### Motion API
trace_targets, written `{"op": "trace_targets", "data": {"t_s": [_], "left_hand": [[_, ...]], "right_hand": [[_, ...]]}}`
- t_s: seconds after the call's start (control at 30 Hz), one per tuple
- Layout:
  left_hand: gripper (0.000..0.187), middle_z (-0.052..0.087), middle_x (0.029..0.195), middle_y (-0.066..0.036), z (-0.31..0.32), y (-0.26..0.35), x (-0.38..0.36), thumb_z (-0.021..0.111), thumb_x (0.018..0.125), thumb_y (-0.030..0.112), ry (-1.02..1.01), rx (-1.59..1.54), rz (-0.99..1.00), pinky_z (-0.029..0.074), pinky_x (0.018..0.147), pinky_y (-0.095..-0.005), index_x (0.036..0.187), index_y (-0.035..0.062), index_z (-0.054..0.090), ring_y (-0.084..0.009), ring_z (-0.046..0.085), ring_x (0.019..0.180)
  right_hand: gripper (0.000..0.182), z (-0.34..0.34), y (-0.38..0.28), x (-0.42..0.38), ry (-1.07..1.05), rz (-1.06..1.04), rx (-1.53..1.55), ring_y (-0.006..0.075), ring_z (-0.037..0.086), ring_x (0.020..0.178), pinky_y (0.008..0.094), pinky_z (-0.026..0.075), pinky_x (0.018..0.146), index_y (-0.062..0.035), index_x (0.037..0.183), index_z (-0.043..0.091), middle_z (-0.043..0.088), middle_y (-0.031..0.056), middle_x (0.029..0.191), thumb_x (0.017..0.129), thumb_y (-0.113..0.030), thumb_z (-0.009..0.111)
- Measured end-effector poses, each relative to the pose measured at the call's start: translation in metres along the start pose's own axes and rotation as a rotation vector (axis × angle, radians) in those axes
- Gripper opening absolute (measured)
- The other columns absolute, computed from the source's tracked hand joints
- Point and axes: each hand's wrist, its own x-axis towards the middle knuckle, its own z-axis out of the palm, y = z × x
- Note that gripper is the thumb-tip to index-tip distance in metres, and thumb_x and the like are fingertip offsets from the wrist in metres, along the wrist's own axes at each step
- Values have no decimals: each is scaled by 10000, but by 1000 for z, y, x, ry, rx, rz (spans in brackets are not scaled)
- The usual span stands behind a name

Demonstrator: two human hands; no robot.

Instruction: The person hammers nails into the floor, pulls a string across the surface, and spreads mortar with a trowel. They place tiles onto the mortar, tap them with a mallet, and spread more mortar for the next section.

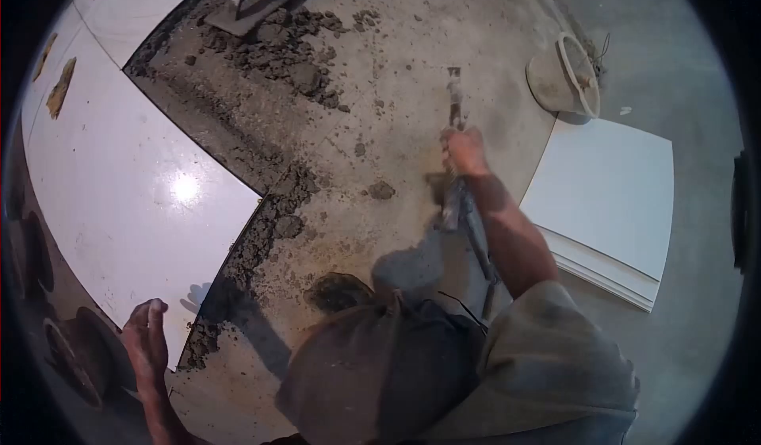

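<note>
My right hand [464, 148] is closed around a long, narrow tool [454, 100] above the bare floor, right of centre; its exact shape is hard to make out. At the lower left, my left hand [147, 327] is raised near the edge of a large white tile [151, 175]. No object shows in it, and its finger posture is unclear. Loose grey mortar [258, 243] runs along the tile's right edges. Its shadow falls on the tile beside the hand.
A trowel with a handle [250, 7] lies on mortar at the top left. At the right, a tilted bucket [555, 80] stands beside stacked white tiles [606, 199]. Round containers [75, 358] sit at the lower left, and a dark lump [337, 290] lies near my knees.
</note>
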Motion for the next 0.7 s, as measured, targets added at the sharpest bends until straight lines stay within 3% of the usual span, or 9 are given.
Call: {"op": "trace_targets", "data": {"t_s": [0.17, 0.23, 0.3, 0.37, 0.43, 0.5, 0.53, 0.6, 0.7], "left_hand": [[419, 669, 817, -207, -1, 16, 21, 476, 956, 297, -141, 142, 19, 492, 723, -369, 931, -76, 664, -283, 653, 715], [317, 641, 669, -155, 8, 22, 30, 503, 901, 148, -106, -101, -40, 495, 637, -349, 1109, -65, 612, -252, 617, 577], [467, 631, 697, -140, -1, 47, 33, 491, 831, 18, -158, 52, 51, 495, 625, -344, 1297, -6, 514, -274, 597, 577], [494, 665, 965, -210, 8, 39, 37, 525, 851, 53, -105, 30, 143, 506, 792, -368, 1343, 83, 489, -340, 651, 863], [451, 637, 1126, -204, 1, 63, 36, 583, 894, 165, -127, 122, 201, 482, 893, -389, 1336, 111, 508, -367, 605, 1025], [437, 615, 1166, -212, -14, 56, 34, 628, 872, 181, -203, 247, 197, 477, 917, -404, 1291, 91, 542, -367, 590, 1076], [402, 619, 1158, -213, -23, 51, 34, 633, 871, 189, -200, 234, 200, 475, 922, -404, 1253, 84, 570, -360, 585, 1095], [406, 618, 1157, -216, -39, 30, 31, 644, 861, 192, -111, 231, 167, 481, 907, -398, 1240, 64, 575, -355, 598, 1070], [384, 633, 1122, -208, -48, -24, 28, 662, 831, 182, 101, 237, 94, 488, 891, -400, 1174, 18, 606, -365, 620, 1008]], "right_hand": [[377, -107, 27, 27, 171, 446, -255, 419, 616, 952, 450, 488, 829, 42, 987, 616, 624, 293, 1004, 789, -279, 593], [426, -113, 105, 30, 160, 253, -436, 401, 594, 1035, 468, 474, 884, 21, 1031, 616, 620, 256, 1086, 795, -334, 626], [492, -116, 113, 22, 190, 542, -310, 403, 571, 1088, 444, 453, 935, 38, 1123, 595, 601, 266, 1143, 740, -267, 638], [499, -99, 172, 11, 106, 363, -235, 404, 580, 1074, 447, 450, 930, 52, 1171, 569, 610, 267, 1131, 776, -247, 633], [457, -108, 120, -32, 51, 214, -330, 406, 539, 1086, 448, 411, 959, 27, 1202, 539, 587, 253, 1108, 828, -220, 626], [465, -109, 55, -94, 158, 114, -164, 419, 514, 1103, 467, 398, 964, 21, 1237, 505, 551, 258, 1136, 871, -252, 595], [447, -99, 62, -128, 67, 113, -371, 417, 505, 1129, 451, 401, 969, 15, 1253, 493, 537, 258, 1192, 903, -254, 564], [468, -83, 37, -187, -59, 157, -100, 409, 445, 1221, 446, 350, 1031, 28, 1286, 471, 471, 269, 1307, 924, -261, 537], [522, -50, 17, -243, -408, 4, -547, 442, 423, 1222, 460, 330, 1045, 51, 1286, 428, 464, 276, 1305, 872, -242, 550]]}}
